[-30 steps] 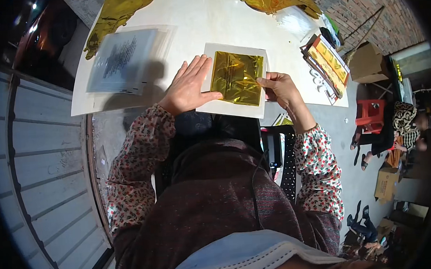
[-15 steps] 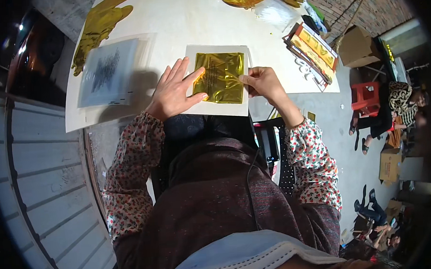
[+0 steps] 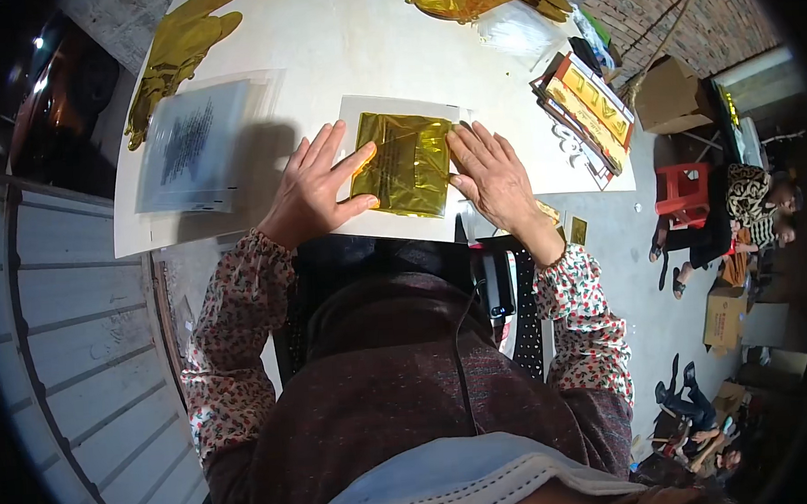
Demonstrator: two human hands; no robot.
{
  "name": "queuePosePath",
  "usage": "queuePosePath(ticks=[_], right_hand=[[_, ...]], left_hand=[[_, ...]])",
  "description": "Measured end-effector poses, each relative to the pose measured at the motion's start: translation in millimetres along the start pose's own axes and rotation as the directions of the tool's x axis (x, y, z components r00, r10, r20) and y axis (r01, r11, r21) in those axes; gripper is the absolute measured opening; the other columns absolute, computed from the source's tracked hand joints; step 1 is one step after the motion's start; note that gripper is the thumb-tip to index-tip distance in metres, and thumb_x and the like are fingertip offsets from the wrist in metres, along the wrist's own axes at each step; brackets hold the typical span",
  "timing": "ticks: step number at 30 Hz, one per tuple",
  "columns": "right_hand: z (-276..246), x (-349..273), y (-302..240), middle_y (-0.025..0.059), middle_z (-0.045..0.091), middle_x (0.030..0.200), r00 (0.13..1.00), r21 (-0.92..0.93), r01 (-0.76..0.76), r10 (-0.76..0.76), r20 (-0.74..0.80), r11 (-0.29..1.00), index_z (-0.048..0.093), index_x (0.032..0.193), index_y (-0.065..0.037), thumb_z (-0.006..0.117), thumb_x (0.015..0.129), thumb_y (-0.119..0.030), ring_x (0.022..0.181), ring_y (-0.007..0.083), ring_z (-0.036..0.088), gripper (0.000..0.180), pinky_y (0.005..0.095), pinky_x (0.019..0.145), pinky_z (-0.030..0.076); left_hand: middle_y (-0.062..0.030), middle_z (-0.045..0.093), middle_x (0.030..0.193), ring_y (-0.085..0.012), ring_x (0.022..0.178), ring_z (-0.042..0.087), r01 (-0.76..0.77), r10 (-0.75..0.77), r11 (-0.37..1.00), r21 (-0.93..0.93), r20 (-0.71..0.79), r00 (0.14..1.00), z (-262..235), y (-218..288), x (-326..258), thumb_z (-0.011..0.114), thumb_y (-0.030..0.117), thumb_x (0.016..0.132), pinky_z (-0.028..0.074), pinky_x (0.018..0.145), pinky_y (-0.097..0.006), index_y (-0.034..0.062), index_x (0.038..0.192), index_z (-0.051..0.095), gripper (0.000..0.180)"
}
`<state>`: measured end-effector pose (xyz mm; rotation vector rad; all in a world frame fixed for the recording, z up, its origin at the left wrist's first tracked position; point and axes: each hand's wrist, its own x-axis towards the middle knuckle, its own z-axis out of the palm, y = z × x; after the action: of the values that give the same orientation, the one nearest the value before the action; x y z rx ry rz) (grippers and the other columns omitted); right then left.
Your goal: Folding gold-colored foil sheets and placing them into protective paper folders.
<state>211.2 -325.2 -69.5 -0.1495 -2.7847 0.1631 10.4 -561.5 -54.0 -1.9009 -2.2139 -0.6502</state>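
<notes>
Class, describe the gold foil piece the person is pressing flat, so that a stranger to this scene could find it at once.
Start at the white table. Near its front edge lies a white card, and on it the folded gold foil square, flanked by the left hand and right hand. Unlike the crumpled gold foil shapes at the far edge, it is flat, squared and held by both hands.

Both forearms reach forward in floral sleeves. The left hand (image 3: 313, 185) lies flat, fingers spread. The right hand (image 3: 493, 176) lies flat, fingers together, palm down.
</notes>
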Motion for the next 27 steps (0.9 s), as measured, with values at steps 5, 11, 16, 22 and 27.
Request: queuePosePath(ticks=[5,11,16,22,27], right_hand=[[-8.9,5.0,-9.6,0.024,0.034,0.152,0.992,-0.031,-0.043,0.046,0.116,0.999,0.04,0.15,-0.014,0.052,0.096,-0.046,0.143,0.042,0.028,0.064,0.0497,0.116,0.027],[0.9,16.2,-8.8,0.0244,0.031,0.154,0.991,-0.063,-0.082,0.088,0.101,0.995,0.038,0.151,-0.015,0.049,0.097,-0.052,0.145,0.0417,0.025,0.067,0.0504,0.117,0.025],[-1.8,16.3,-8.6,0.0253,0.03,0.155,0.981,-0.062,-0.116,0.124,0.147,0.991,0.034,0.153,-0.012,0.046,0.097,-0.055,0.146,0.0418,0.024,0.071,0.0485,0.119,0.023],[-6.3,13.4,3.8,0.025,0.039,0.151,0.965,0.36,-0.192,0.242,-0.099,0.913,0.045,0.144,0.001,0.059,0.095,-0.024,0.144,0.0406,0.03,0.057,0.0462,0.118,0.026],[-7.3,63.4,-62.5,0.0268,0.03,0.155,0.999,0.216,-0.024,0.034,-0.04,0.976,0.034,0.151,-0.003,0.059,0.094,-0.043,0.145,0.0434,0.024,0.074,0.0495,0.118,0.022]], left_hand=[[-0.03,0.043,0.144,-0.0426,0.135,0.042,0.07,-0.07,0.998,0.007,0.082,0.994,-0.7,2.9,3.1,0.078,0.041,0.076,0.033,0.11,-0.056,0.0171,0.139,0.056,0.071],[-0.0242,0.036,0.149,-0.0374,0.142,0.033,0.13,-0.135,0.991,0.042,0.162,0.978,-7.2,6.2,1.2,0.074,0.046,0.078,0.026,0.115,-0.053,0.0206,0.142,0.053,0.072],[-0.0208,0.034,0.151,-0.0355,0.143,0.031,0.119,-0.12,0.993,0.014,0.142,0.983,-5.2,3.9,-3.0,0.074,0.047,0.078,0.025,0.116,-0.051,0.0235,0.143,0.051,0.073],[-0.0215,0.034,0.151,-0.0344,0.141,0.033,0.146,-0.157,0.987,0.071,0.192,0.969,-5.6,5.4,5.4,0.074,0.046,0.078,0.026,0.116,-0.05,0.0222,0.141,0.054,0.071],[-0.0205,0.038,0.147,-0.0333,0.14,0.033,0.113,-0.115,0.993,0.025,0.105,0.988,-3.3,-0.2,1.1,0.075,0.046,0.076,0.026,0.116,-0.048,0.0211,0.139,0.056,0.07]])
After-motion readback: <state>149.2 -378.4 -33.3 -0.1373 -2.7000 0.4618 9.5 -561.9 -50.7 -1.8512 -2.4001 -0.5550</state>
